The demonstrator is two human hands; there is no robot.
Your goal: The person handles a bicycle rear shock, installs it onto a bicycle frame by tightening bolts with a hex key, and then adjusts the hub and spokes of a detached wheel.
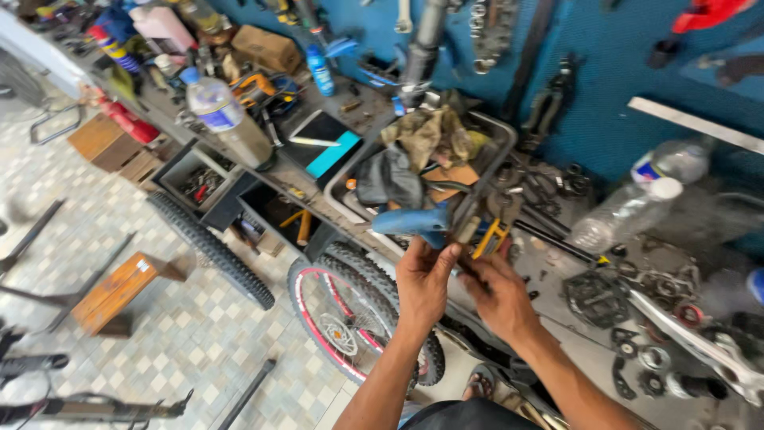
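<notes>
My left hand [423, 280] and my right hand [500, 293] are raised together over the front edge of a cluttered workbench [557, 318]. The fingers of both meet on a small dark part [461, 259] held between them; its shape is too small to tell. Just above the fingers lies a blue-handled tool [412, 220] and a yellow-handled tool [489, 237]. A grey metal tray [485, 171] behind them holds rags and a dark pouch.
Two plastic bottles [637, 199] lie on the bench to the right, one [227, 119] stands to the left. Sprockets and a pedal [595, 299] are scattered at right. Bicycle wheels [342, 318] and a tyre [208, 247] lean below the bench. A wooden stool [119, 291] stands on the tiled floor.
</notes>
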